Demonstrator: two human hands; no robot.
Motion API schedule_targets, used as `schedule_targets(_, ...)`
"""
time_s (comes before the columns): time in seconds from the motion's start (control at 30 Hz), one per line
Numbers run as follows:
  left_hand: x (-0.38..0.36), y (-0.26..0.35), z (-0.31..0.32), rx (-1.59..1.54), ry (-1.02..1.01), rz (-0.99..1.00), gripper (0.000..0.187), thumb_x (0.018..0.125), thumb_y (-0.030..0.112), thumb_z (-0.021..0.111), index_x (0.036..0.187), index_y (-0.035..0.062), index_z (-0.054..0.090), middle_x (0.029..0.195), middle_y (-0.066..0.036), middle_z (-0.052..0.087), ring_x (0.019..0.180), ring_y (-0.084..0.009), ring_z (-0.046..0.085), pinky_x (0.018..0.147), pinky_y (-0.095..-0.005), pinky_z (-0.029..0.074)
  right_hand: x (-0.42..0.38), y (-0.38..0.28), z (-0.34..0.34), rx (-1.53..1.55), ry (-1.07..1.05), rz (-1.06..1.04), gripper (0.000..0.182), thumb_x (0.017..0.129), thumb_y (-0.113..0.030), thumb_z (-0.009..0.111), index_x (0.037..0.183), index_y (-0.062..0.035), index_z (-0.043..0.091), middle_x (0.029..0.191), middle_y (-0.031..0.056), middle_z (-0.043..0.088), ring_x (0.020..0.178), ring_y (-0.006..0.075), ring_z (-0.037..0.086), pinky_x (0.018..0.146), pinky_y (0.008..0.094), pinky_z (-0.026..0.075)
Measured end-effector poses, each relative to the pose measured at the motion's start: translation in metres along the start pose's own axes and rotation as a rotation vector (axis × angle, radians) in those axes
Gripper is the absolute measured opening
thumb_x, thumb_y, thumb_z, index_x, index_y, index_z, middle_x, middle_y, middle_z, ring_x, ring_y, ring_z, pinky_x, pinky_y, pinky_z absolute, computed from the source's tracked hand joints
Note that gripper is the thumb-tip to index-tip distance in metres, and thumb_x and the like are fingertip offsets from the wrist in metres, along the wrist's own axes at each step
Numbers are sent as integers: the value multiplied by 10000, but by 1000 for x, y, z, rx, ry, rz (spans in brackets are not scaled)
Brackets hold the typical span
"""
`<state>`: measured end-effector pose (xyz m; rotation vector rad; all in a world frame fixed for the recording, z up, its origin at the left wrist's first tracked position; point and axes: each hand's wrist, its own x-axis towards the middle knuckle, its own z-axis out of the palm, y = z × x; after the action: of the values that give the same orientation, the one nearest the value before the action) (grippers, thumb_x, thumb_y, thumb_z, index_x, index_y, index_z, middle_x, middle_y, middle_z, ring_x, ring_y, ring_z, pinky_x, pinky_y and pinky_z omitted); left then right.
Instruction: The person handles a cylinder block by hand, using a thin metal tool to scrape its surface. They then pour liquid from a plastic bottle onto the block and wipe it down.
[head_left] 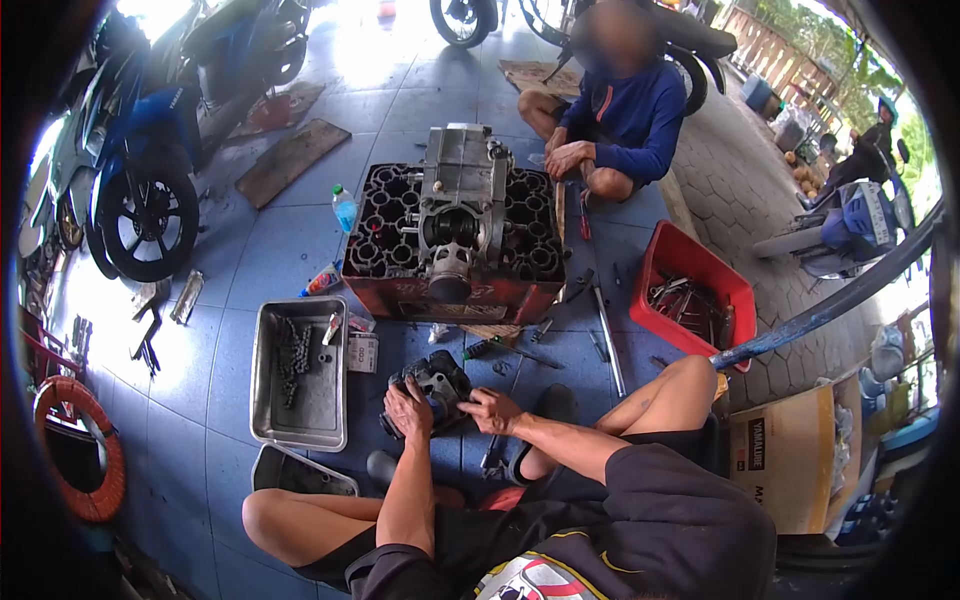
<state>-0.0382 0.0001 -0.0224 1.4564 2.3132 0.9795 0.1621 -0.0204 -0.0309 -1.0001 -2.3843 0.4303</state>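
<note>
In front of my crossed legs on the tiled floor is a dark metal engine part (440, 383). My left hand (407, 408) grips its left side with the fingers bent over the top. At its right edge is my right hand (490, 410), fingers curled together; whatever they may pinch is too small to make out. Just beyond the part lies a green-handled screwdriver (483, 347). A larger engine block (462, 200) sits on a red crate (455, 298) farther ahead.
Left of my hands is a metal tray (335, 400) with a chain (292, 360). A red bin (690, 250) of tools stands right, near a long metal bar (608, 340). Another person (640, 125) sits behind the crate. Motorcycles (150, 200) line the left side.
</note>
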Motion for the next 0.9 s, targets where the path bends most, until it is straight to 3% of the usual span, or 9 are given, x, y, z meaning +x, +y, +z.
schedule_targets(0.13,2,-11,11,-13,65,83,432,978,349,483,1107,-53,577,1046,-255,608,998,-404,565,882,-472,438,9,6,-4,42,-3,-50,328,724,-29,610,1040,-81,680,785,96,555,757,276,599,736,335,521)
schedule_targets(0.17,7,-5,1,-32,-82,3,443,974,335,490,1198,-40,569,1099,-259,599,1009,-400,571,879,-469,455,21,-5,-25,2,-174,58,323,719,-34,598,1034,-50,669,834,117,620,781,294,613,775,369,512)
schedule_targets(0.23,0,-35,20,317,172,487,405,968,362,495,1144,12,597,1098,-245,602,963,-401,589,833,-483,466,18,11,-21,-10,115,-193,299,729,-37,577,1013,7,659,1005,176,678,852,326,631,825,449,493)
schedule_targets(0.27,-1,-21,7,300,10,351,404,963,376,495,1063,-1,598,1054,-236,611,942,-396,587,813,-488,460,24,1,-32,-18,116,-105,298,737,-12,566,1015,-4,673,974,170,673,844,330,623,820,435,501)
schedule_targets(0.33,0,-12,7,-23,49,7,378,954,378,501,956,9,580,941,-228,621,916,-403,579,799,-487,445,32,1,-29,-15,146,80,256,820,-11,602,1062,-21,687,915,126,673,835,284,628,771,399,498)
schedule_targets(0.37,4,-42,35,68,146,212,391,953,385,502,930,0,571,917,-226,619,900,-409,573,805,-488,437,43,2,-27,61,213,46,237,837,-19,616,1060,-23,696,884,125,666,800,291,618,750,394,498)
schedule_targets(0.57,4,-14,15,-6,132,29,410,943,397,514,926,-9,573,936,-240,611,897,-409,572,824,-485,440,29,-3,3,22,58,55,274,822,7,569,1071,-26,677,828,144,587,791,337,594,745,401,512)
schedule_targets(0.63,6,-7,1,-14,-50,-52,455,973,423,457,1052,-4,591,1013,-243,624,978,-412,566,878,-492,433,13,-8,3,-21,17,-4,306,805,7,579,1092,-38,677,811,136,573,780,326,589,737,395,513)
schedule_targets(0.9,4,-3,1,-2,27,-34,419,951,418,500,912,8,575,951,-216,605,925,-390,560,827,-483,431,17,-17,4,-41,41,72,337,805,10,589,1133,-26,657,808,127,549,798,318,591,721,388,513)
